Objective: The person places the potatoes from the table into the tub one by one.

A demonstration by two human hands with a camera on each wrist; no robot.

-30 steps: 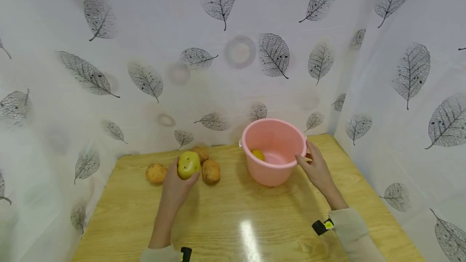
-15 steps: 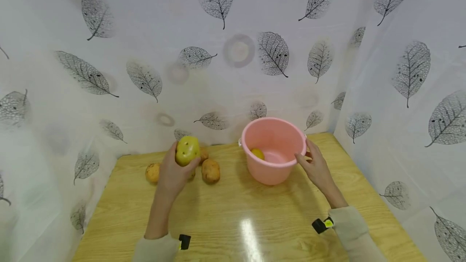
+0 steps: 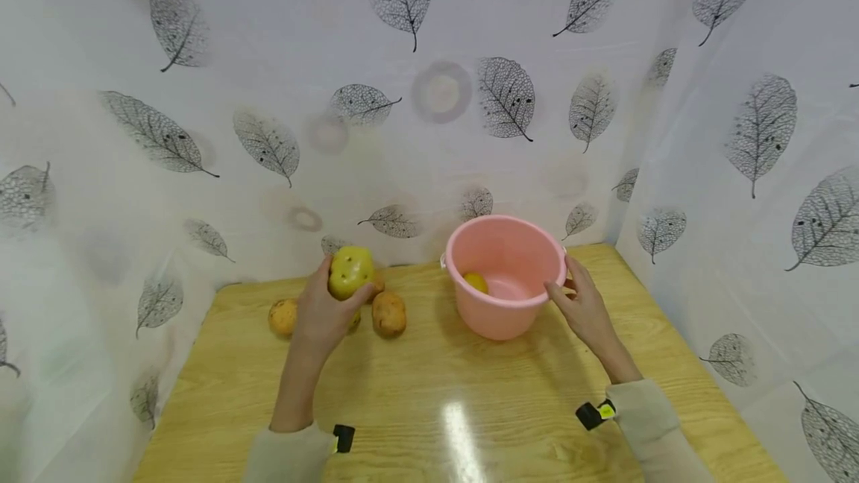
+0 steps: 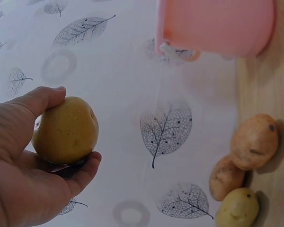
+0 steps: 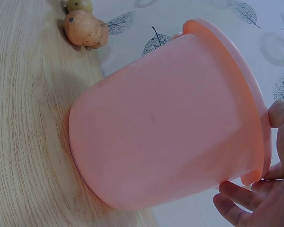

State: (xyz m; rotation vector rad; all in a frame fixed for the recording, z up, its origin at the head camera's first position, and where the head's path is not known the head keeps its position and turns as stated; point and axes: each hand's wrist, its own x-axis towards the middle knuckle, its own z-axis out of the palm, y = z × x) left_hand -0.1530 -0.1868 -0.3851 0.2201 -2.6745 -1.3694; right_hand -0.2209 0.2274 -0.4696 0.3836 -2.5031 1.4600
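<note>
Head view: the yellow-green potato (image 3: 351, 272), gripped by the left hand (image 3: 323, 315), has been raised higher near the back edge of the table (image 3: 403, 386), so is parted from the other potatoes (image 3: 389, 314); the pink bucket (image 3: 496, 320), toward the back-right corner, is held by the right hand (image 3: 582, 309)

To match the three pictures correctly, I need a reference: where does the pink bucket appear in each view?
Head: the pink bucket is right of centre.
Left wrist: top right, cut off by the upper edge.
Right wrist: large, across the middle.
Shared landmark: the brown potato nearest the bucket.
</note>
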